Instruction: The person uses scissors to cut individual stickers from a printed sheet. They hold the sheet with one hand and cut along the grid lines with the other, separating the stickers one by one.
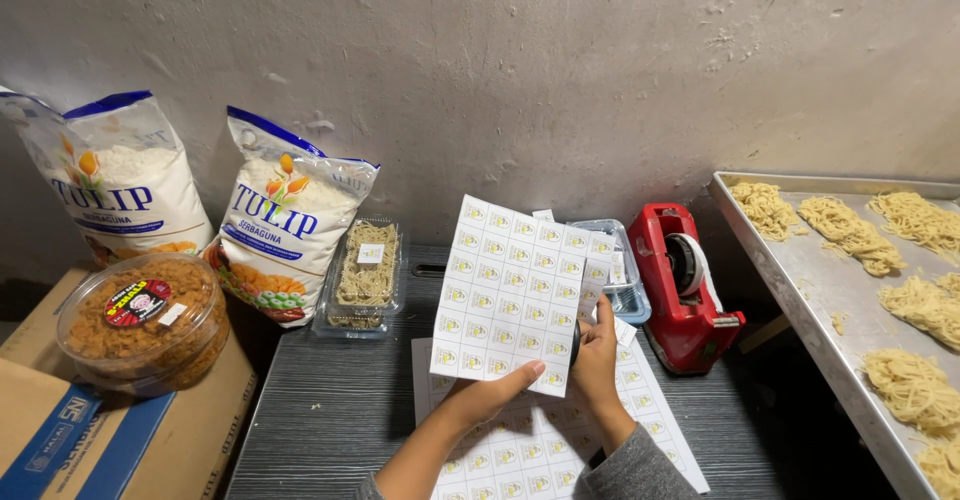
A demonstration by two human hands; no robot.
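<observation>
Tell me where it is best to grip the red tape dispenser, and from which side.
Probably grip the red tape dispenser across its narrow body, coming from above. It stands upright on the grey table, apart from the right hand, with its top clear.

The raised sticker sheet [515,295] hides part of the clear tray [622,280] behind it

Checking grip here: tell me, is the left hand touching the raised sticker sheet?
Touching. The head view shows the left hand with fingertips pressed on the sticker sheet's lower edge.
</observation>
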